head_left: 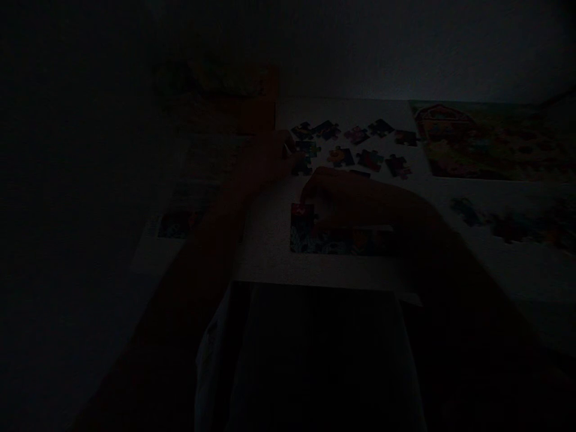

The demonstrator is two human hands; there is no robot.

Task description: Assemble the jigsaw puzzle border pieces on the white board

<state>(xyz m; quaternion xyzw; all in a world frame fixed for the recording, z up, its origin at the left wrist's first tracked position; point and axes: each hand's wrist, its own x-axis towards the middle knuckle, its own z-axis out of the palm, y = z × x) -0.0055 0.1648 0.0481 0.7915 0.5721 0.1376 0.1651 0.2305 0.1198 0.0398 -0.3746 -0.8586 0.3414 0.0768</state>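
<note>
The picture is very dark. On a white tabletop (265, 258), a partly joined jigsaw puzzle (333, 241) lies near the front edge, a reddish puzzle piece (302, 209) at its upper left corner. My right hand (355, 192) arches over it, fingers curled and closed at that corner piece. Farther back, my left hand (272, 157) has thumb and finger closed at a dark puzzle piece (302, 167). Shadow hides the exact contact of both hands. Behind them lie several loose puzzle pieces (341, 156).
At the right back lies a colourful picture sheet (490, 144) with a barn. More loose pieces (513, 228) are to the right. An orange box-like object (258, 114) stands at the left back. A printed sheet (175, 225) lies left of my forearm.
</note>
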